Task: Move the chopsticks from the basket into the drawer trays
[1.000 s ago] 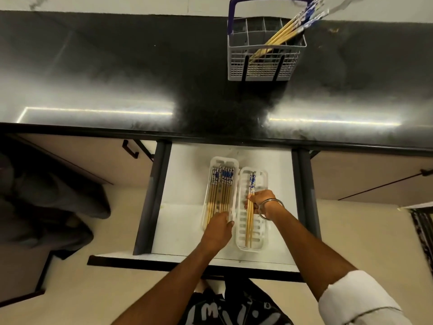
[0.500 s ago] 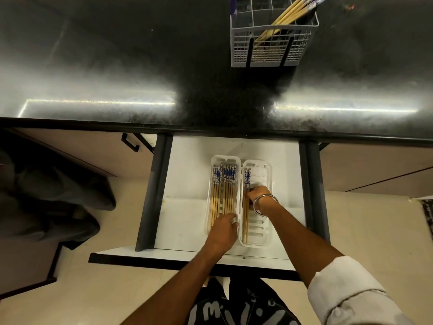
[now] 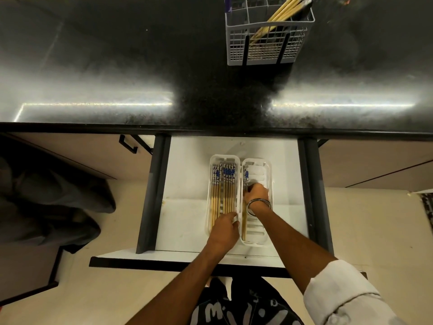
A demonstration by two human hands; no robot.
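Two clear plastic trays lie side by side in the open white drawer (image 3: 187, 219). The left tray (image 3: 223, 158) holds several bamboo chopsticks (image 3: 225, 191) with blue-and-white tops. The right tray (image 3: 264, 228) holds a pair of chopsticks (image 3: 244, 221) along its left wall. My right hand (image 3: 256, 192), with a metal bangle, is closed on that pair near its patterned end. My left hand (image 3: 223, 231) rests on the near end of the left tray, fingers on its rim. A grey wire basket (image 3: 267, 43) on the black counter holds several more chopsticks (image 3: 281, 12).
The black counter (image 3: 117, 66) runs across the top with bright light reflections. Dark drawer rails (image 3: 152, 195) flank the drawer. Dark cloth (image 3: 46, 207) lies on the floor at left. Cabinet fronts with a black handle (image 3: 128, 146) stand on either side.
My right hand has slid up the pair of chopsticks toward the far end of the right tray, pressing them against its left wall. My left hand stayed on the left tray.
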